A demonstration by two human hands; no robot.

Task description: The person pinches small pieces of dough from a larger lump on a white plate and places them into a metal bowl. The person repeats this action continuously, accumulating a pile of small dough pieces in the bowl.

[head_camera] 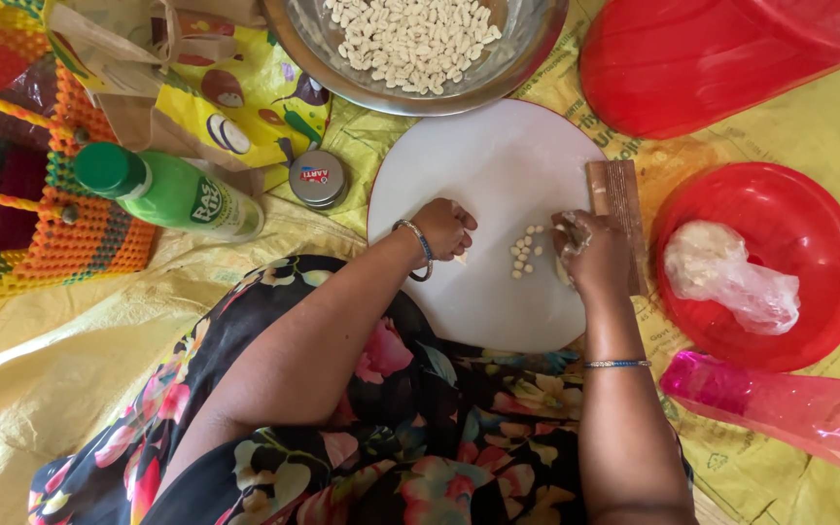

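Note:
A round white board (498,156) lies on the yellow sheet in front of me. My left hand (442,227) rests on its left part, fingers curled around a small bit of pale dough. My right hand (590,255) is closed on a lump of dough at the board's right edge, next to a brown ridged wooden block (617,194). Several small shaped dough pieces (525,253) lie on the board between my hands. A steel bowl (420,58) full of the same small pieces stands beyond the board.
A red lid (780,311) with dough in a clear bag (726,272) lies at right, a red tub (702,58) behind it, a pink bag (789,408) near right. At left are a green bottle (172,192), a small tin (317,179), and a woven basket (12,194).

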